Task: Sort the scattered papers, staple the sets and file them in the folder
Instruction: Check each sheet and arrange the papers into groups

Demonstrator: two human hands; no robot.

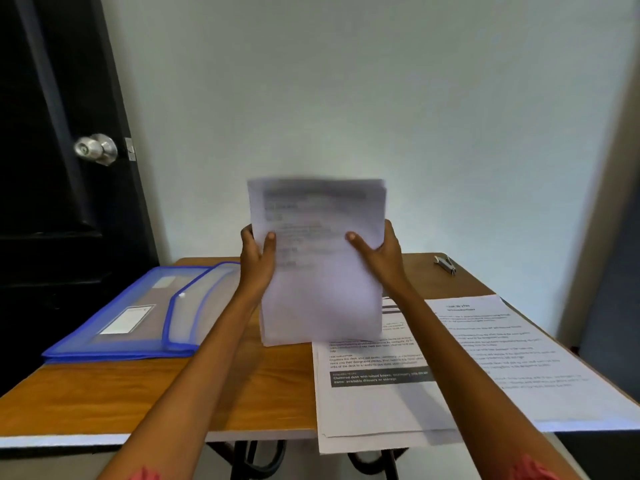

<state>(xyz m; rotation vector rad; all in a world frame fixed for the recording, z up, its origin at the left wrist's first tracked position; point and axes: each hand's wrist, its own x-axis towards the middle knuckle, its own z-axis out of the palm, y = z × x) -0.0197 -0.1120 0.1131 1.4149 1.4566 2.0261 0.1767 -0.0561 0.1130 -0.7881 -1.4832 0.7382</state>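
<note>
Both hands hold a stack of papers (pixel 317 261) upright above the worktop (pixel 138 393): the left hand (pixel 258 258) grips its left edge, the right hand (pixel 379 252) its right edge, thumbs in front and the other fingers curled behind. The stack's lower edge hangs just below the fingers, close over more papers (pixel 398 403) lying flat. It looks light but floppy (motion blur hides the print), so loose sheets could slide apart; gripping both long edges suits squaring it. A blue folder (pixel 138 317) lies left of the left fingers; a small metal tool, probably the stapler (pixel 446 264), sits right of the right fingers, well apart.
</note>
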